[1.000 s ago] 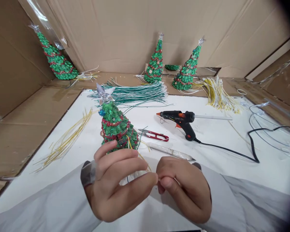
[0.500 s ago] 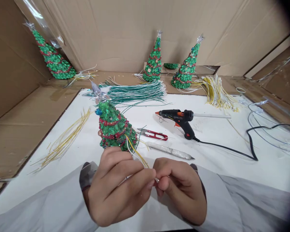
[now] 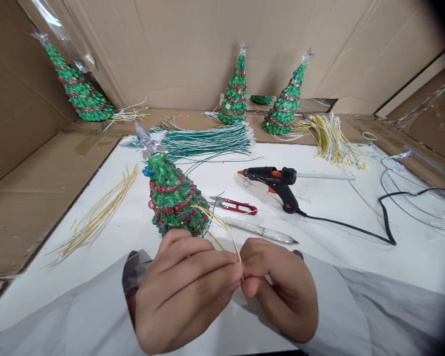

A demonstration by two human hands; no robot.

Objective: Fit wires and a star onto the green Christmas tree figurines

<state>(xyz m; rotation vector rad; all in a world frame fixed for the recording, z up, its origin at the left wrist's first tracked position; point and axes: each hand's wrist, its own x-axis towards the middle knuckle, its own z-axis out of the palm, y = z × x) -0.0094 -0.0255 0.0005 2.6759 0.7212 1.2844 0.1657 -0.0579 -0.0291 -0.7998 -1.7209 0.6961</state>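
A green glittery Christmas tree ornament (image 3: pixel 176 193) with red garlands and a clear star (image 3: pixel 147 140) leans behind my left hand (image 3: pixel 189 291). Yellow and white wires (image 3: pixel 228 227) run from its side down to my fingertips. My left hand is closed, pinching the wires between thumb and fingers; whether it also touches the tree's base is hidden. Right beside it, my right hand (image 3: pixel 280 289) is closed too, with thumb and forefinger pinched at the wire ends. The tips are mostly covered by the fingers.
Red thread snips (image 3: pixel 241 206) and a white pen-like tool (image 3: pixel 261 231) lie behind my hands. A black glue gun (image 3: pixel 278 178) trails its cord rightward. Bundles of green wires (image 3: pixel 207 143) and yellow-white wires (image 3: pixel 100 212) lie around. More trees (image 3: pixel 235 94) stand at the cardboard wall.
The wires now bow out to the right in a wider curve, and both hands have shifted slightly at the pinched ends. The tree has tilted or moved slightly left.
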